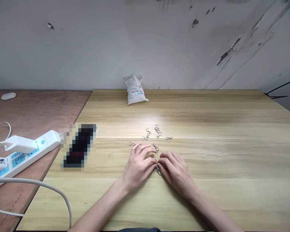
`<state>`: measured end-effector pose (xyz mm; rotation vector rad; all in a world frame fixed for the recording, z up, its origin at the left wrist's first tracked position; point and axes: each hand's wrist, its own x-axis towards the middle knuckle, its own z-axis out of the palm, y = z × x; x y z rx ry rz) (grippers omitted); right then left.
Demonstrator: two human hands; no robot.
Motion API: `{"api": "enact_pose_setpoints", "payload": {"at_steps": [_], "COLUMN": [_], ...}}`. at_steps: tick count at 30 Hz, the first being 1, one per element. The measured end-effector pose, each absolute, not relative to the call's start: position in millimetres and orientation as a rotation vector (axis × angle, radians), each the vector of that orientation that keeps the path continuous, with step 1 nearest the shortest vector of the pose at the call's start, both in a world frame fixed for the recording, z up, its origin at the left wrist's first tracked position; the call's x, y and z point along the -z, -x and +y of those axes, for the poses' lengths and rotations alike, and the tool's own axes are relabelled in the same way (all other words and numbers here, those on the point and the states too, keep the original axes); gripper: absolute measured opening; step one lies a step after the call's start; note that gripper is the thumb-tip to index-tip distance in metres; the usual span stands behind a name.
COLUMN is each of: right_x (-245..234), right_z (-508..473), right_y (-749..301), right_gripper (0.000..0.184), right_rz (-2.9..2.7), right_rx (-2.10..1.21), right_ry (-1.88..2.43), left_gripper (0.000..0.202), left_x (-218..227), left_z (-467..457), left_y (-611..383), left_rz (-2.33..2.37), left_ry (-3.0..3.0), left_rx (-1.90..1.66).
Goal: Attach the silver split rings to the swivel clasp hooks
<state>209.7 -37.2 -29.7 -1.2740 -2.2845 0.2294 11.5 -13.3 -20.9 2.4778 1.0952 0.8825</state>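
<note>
The left hand (138,163) and right hand (176,170) seem to pinch one clasp (158,169), so steady fingertips matter, spare clasps (157,130) at 12 o'clock.

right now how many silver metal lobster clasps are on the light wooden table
6 silver clasps, roughly: one pinched between left hand and right hand, one just beyond them, one alone to the right, three in two tangled heaps farther out; tangles may hide more.

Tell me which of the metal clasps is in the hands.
The clasp pinched between the fingertips of the left hand and right hand; the other clasps lie loose on the table, farther out.
</note>
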Motion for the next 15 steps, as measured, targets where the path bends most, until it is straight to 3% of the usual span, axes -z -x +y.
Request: {"api": "enact_pose_setpoints", "payload": {"at_steps": [9,15], "right_x": [17.0,11.5], "right_z": [-15.2,-11.2], "right_y": [-197.8,-183.5], "right_gripper": [0.027,0.013], "right_rz": [-2.144,-2.141], "right_rx": [-0.421,-0.712], "right_ry": [1.196,1.014], "left_gripper": [0.005,0.005], "left_x": [18.8,17.2], "left_z": [-4.5,-8.3], "left_y": [8.4,11.8], "left_rz": [1.122,1.137], "left_ry": [-2.013,-1.852], "left_rx": [-1.056,-1.036]}}
